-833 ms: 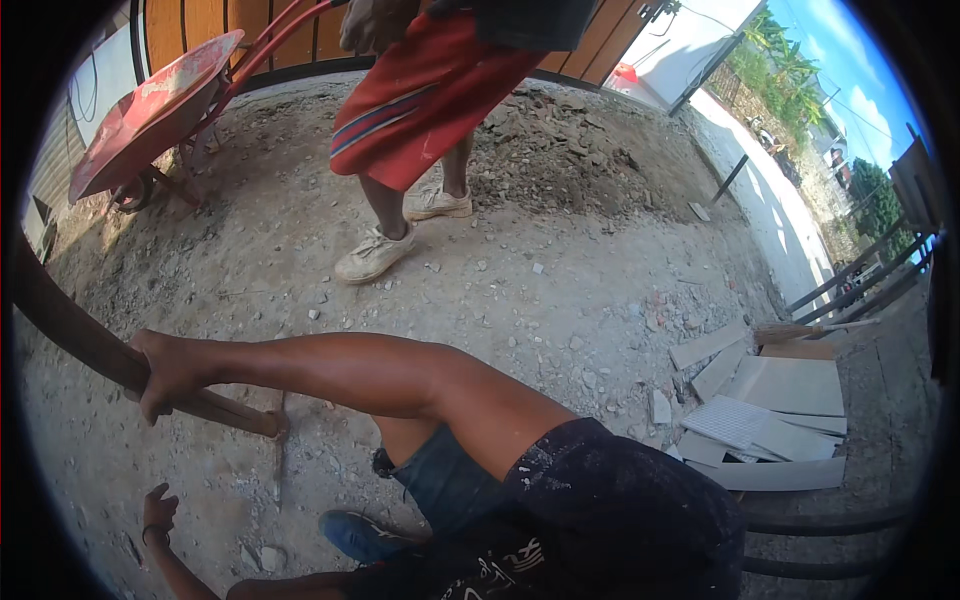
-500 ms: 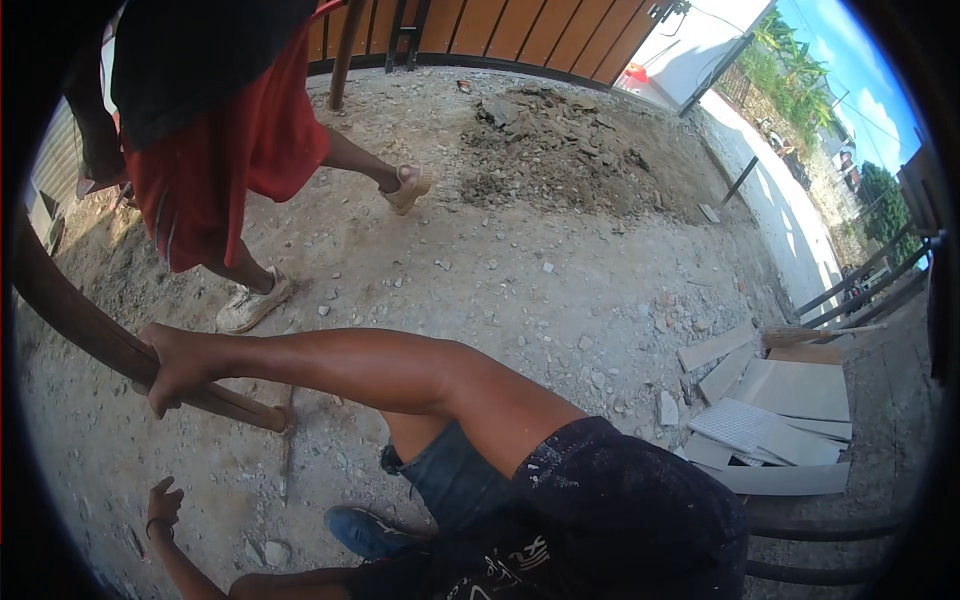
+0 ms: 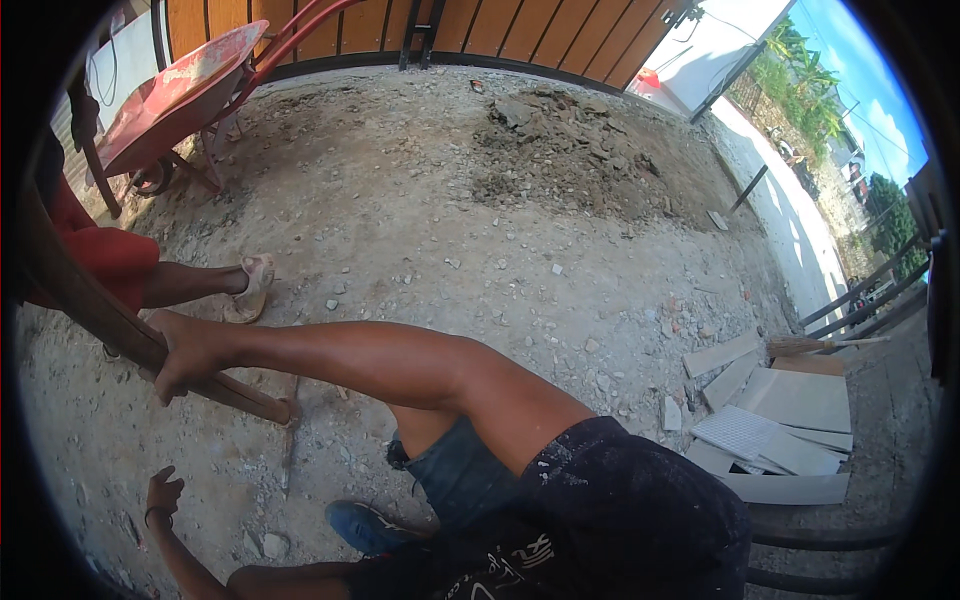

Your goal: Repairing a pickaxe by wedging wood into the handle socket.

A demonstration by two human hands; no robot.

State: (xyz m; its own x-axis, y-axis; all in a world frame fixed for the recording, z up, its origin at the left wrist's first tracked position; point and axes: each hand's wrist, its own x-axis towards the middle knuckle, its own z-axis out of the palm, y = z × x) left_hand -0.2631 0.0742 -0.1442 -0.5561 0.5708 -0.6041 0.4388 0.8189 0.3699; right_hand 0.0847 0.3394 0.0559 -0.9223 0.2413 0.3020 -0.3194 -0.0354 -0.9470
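My right hand point(image 3: 185, 355) is closed round the wooden handle of a pickaxe point(image 3: 250, 398), with the arm stretched out to the left. The handle slants from the far left down to a narrow metal head point(image 3: 290, 450), seen edge-on against the stony ground. Lower down at the left, my left hand point(image 3: 163, 495) hangs empty over the ground, fingers loosely bent and apart, with a dark band at the wrist. Below the pickaxe head is my blue shoe point(image 3: 365, 528).
A person in red shorts point(image 3: 105, 265) stands at the left edge, beside a brown pole point(image 3: 100, 180). Behind is a red wheelbarrow point(image 3: 180, 95), before a wooden gate point(image 3: 530, 35). Broken rubble point(image 3: 570, 150) lies ahead; tile pieces point(image 3: 800, 400) and a broom point(image 3: 800, 345) at right.
The person in red shorts has moved left with the brown pole, uncovering the wheelbarrow. My right hand keeps its grip on the pickaxe; my left hand has hardly moved.
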